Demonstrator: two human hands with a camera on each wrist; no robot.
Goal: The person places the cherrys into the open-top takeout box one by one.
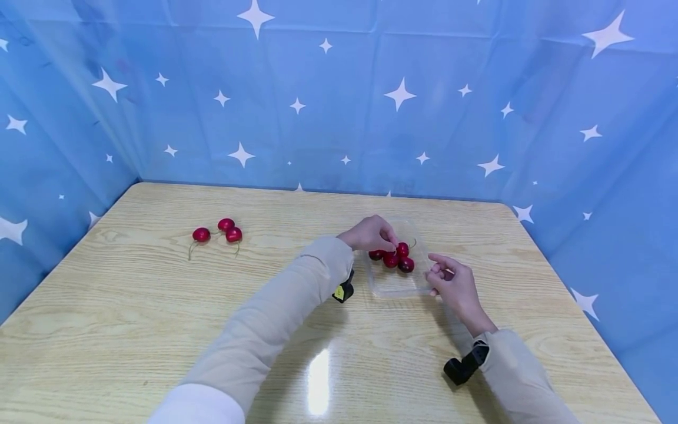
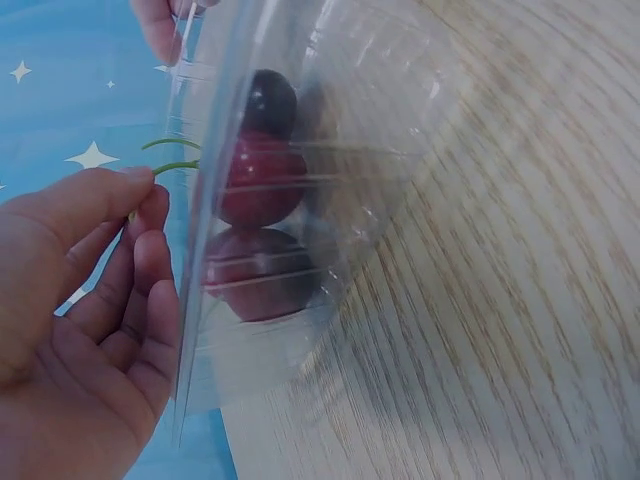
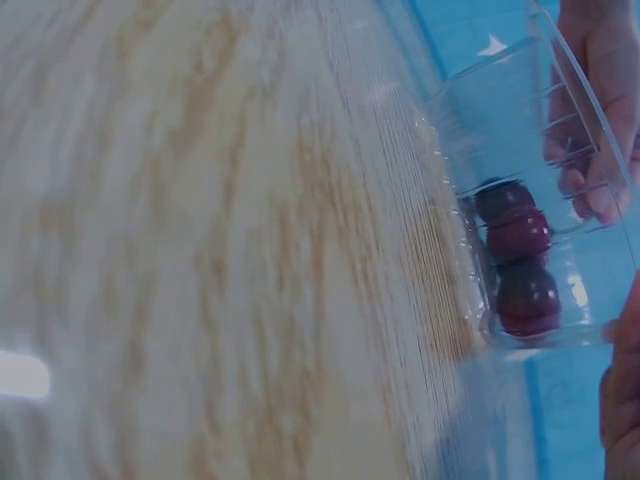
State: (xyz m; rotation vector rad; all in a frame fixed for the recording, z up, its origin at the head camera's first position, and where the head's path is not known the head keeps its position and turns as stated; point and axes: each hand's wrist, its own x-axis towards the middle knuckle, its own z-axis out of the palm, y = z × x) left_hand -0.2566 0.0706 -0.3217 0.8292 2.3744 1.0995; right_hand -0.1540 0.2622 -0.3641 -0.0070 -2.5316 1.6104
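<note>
A clear plastic container (image 1: 397,288) stands on the table with several dark red cherries (image 1: 405,264) inside. My left hand (image 1: 371,234) reaches in over its far left side. In the left wrist view, the thumb and index finger of that hand (image 2: 85,320) pinch a green cherry stem (image 2: 175,165) at the container's rim. Cherries (image 2: 262,180) show through the clear wall. At the right edge, my right hand (image 1: 458,288) holds the container's rim between thumb and fingers. Only part of this hand (image 3: 622,390) enters the right wrist view.
Three cherries with stems (image 1: 201,235) lie together on the left part of the wooden table (image 1: 132,318). A blue curtain with white stars (image 1: 339,88) hangs behind and beside the table. Black wrist cameras (image 1: 466,363) are strapped to both wrists.
</note>
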